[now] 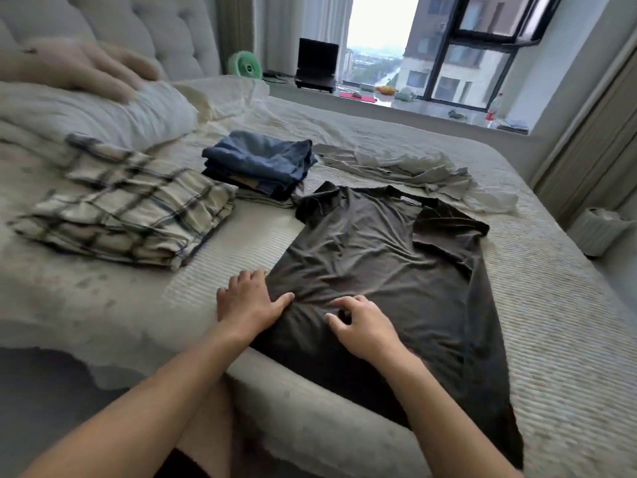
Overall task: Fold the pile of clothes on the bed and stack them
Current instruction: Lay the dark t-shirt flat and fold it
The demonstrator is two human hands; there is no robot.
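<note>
A dark brown T-shirt point(372, 257) lies spread flat on the bed point(558, 305), collar away from me, its hem hanging over the near edge. My left hand point(246, 300) rests on the shirt's left edge, fingers spread, thumb pressing the cloth. My right hand point(362, 326) lies on the shirt's lower middle with fingers bent, fingertips touching the fabric. Folded blue jeans point(262, 160) sit on a small stack behind the shirt. A folded plaid garment point(127, 205) lies to the left. A pale unfolded garment point(406, 167) is crumpled beyond the shirt.
A white pillow point(103, 112) and a tufted headboard point(138, 29) are at the far left. A green fan point(245, 65) and a dark laptop point(317, 63) stand by the window. A white bin point(599, 229) sits on the floor at the right.
</note>
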